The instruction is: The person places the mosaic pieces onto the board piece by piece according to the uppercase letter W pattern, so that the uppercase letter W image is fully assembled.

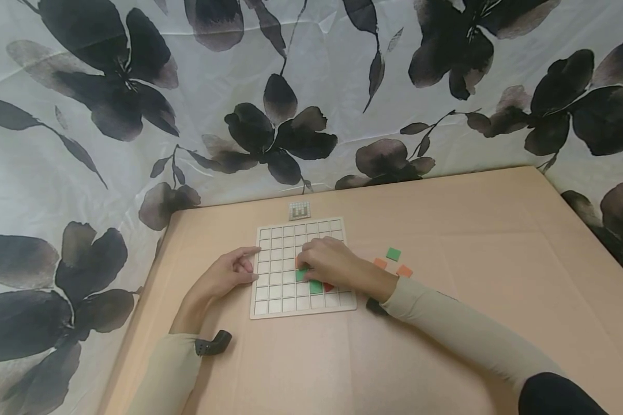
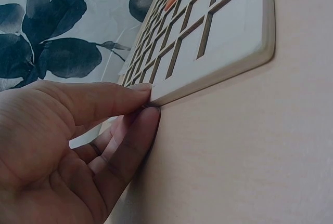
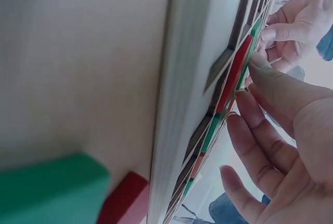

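The left hand (image 1: 222,273) pinches the left edge of the white gridded board (image 1: 275,291), which lies flat near the far edge of the tabletop (image 1: 477,248), closer to its far left corner than its far right. Over the grid, the right hand (image 1: 332,260) holds a green tile (image 1: 300,276) between thumb and fingertips; loose tiles (image 1: 393,254) lie right of the board.

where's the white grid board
In the head view, the grid board lies on the table just below centre, between the left hand and the loose tiles to its right.
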The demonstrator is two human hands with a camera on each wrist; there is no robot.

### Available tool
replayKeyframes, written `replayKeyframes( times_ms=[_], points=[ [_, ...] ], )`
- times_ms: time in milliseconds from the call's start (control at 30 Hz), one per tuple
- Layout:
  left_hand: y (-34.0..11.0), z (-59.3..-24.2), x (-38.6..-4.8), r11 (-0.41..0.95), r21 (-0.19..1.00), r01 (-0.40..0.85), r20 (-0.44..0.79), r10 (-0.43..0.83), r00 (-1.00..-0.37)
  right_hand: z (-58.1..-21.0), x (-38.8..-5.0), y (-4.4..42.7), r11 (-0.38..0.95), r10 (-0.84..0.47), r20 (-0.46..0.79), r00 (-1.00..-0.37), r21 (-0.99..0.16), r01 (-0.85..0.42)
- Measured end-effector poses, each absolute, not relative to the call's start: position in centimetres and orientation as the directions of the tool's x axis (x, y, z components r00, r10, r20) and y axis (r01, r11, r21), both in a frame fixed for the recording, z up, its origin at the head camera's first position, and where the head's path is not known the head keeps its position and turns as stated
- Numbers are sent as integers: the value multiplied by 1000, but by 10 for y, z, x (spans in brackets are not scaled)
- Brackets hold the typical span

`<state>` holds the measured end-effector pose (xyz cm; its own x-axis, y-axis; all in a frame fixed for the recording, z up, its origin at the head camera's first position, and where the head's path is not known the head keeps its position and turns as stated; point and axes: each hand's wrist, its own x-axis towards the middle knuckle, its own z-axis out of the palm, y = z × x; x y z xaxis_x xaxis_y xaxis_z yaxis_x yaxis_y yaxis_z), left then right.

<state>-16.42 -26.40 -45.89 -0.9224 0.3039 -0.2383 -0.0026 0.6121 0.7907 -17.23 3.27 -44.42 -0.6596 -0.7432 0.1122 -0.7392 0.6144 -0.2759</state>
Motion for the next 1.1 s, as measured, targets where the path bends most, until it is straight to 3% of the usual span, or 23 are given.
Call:
replayKeyframes(
  times_ms=[633,1100],
  points=[
    [-263,-456,-163,592,806,-5,-239,318,-917,-447,-173,39,605,-726,145,-673,-332,-724],
    [-264,-457,-164,601,799,-12,-243,305,-921,-440,-174,66,604,-729,95,-678,-376,-703]
  ],
)
